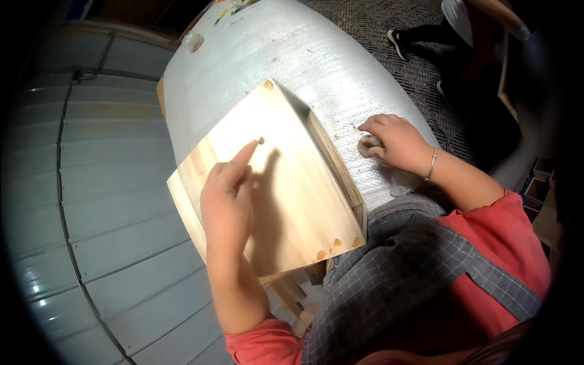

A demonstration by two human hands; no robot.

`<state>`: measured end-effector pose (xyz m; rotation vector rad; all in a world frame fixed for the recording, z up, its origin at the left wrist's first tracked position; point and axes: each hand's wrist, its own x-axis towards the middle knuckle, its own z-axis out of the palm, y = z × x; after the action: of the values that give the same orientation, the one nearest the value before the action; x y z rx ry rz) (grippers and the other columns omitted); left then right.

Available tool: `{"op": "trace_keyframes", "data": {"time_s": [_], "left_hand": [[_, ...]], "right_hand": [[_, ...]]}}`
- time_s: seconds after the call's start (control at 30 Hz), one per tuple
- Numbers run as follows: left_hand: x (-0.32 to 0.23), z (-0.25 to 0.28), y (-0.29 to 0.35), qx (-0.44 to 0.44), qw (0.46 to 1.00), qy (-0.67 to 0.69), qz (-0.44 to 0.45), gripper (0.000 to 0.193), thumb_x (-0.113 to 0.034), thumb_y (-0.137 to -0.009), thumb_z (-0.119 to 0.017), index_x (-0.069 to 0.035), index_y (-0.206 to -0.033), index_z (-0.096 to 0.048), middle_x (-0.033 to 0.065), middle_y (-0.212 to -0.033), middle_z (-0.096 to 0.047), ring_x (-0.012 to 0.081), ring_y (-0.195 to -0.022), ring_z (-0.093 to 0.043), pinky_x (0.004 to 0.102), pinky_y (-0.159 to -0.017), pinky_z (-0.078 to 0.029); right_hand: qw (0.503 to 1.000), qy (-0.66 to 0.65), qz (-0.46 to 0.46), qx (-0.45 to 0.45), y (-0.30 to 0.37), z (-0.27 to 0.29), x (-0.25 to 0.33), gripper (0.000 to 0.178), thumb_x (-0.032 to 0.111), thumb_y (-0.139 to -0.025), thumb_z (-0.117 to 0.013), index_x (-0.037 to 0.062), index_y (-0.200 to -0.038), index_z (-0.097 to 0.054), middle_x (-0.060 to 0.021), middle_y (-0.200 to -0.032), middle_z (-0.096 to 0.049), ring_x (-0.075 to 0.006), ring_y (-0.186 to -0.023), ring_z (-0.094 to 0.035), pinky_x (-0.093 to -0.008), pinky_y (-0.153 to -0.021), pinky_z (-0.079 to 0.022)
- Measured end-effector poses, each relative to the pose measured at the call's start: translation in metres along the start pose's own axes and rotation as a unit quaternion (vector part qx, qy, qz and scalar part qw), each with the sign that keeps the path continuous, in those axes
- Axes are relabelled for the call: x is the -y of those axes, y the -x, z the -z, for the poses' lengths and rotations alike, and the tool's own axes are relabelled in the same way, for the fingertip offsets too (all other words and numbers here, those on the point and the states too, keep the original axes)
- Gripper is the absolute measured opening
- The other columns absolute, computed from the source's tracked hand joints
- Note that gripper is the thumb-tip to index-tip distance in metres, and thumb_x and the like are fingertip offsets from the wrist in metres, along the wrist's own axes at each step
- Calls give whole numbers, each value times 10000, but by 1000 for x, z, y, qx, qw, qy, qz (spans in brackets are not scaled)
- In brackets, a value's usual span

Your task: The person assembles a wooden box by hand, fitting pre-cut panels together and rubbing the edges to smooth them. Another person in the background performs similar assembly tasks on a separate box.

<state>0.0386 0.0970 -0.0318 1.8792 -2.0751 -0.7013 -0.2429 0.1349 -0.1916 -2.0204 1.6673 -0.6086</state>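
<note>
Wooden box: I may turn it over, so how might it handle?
The wooden box is probably stiff, judging by its flat panels. Its recessed side hints at a hollow, fairly light build. Straight edges make rolling unlikely.

Centre is reading bright and fairly sharp. Light seems to be coming from about 10 o'clock: left hand (226, 191) is throwing a dark shadow toward 4 o'clock across the pale wooden box (298, 201), whose 2 o'clock side is sitting in shade. Bubble wrap (267, 45) is giving off sheen near 12; grey panels (121, 188) are glinting at 8 and bowing at 9. Person (453, 36) at 1–2 o'clock is sinking into black. 3 o'clock is smearing; fisheye rim is blacking out the corners.
</note>
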Motion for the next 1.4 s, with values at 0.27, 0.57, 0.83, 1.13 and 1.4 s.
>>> {"op": "trace_keyframes", "data": {"time_s": [0.27, 0.57, 0.83, 1.13, 1.4], "left_hand": [[34, -1, -50, -142, 939, -303, -75, 431, 0, -907, -545, -236, -1221, -720, 86, -920, -589, 257, -863, -592, 357, -795, -507], [51, 0, -62, -161, 934, -301, -103, 383, -11, -924, -602, -248, -1192, -737, 62, -894, -605, 225, -829, -604, 348, -757, -509], [56, 15, -70, -68, 940, -319, -94, 472, 13, -884, -537, -276, -1204, -729, 65, -924, -586, 263, -890, -591, 365, -810, -500], [58, 36, -89, -32, 921, -341, -184, 350, -30, -891, -625, -226, -1146, -762, 55, -848, -588, 239, -811, -582, 369, -724, -494], [40, 44, -102, 8, 887, -400, -230, 333, -73, -924, -608, -240, -1170, -757, 71, -849, -565, 249, -837, -577, 373, -775, -493]], "right_hand": [[887, -232, 396, -52, -21, 14, 104, 163, 117, -799, -754, 74, -943, -689, -74, -995, -636, -259, -839, -608, -367, -736, -496], [900, -207, 379, 54, -18, -15, 123, 380, 205, -770, -777, 41, -1095, -665, -136, -1282, -579, -295, -1071, -608, -398, -897, -507], [903, -204, 367, 88, -21, -10, 128, 377, 199, -771, -777, 30, -1087, -660, -151, -1305, -569, -304, -1086, -610, -406, -893, -505], [905, -204, 361, 97, -22, -10, 130, 348, 201, -765, -768, 32, -1057, -680, -153, -1284, -586, -306, -1072, -622, -406, -893, -511], [911, -191, 343, 125, -23, -5, 131, 367, 195, -754, -780, 28, -1067, -686, -144, -1282, -600, -301, -1079, -623, -402, -902, -511]]}}
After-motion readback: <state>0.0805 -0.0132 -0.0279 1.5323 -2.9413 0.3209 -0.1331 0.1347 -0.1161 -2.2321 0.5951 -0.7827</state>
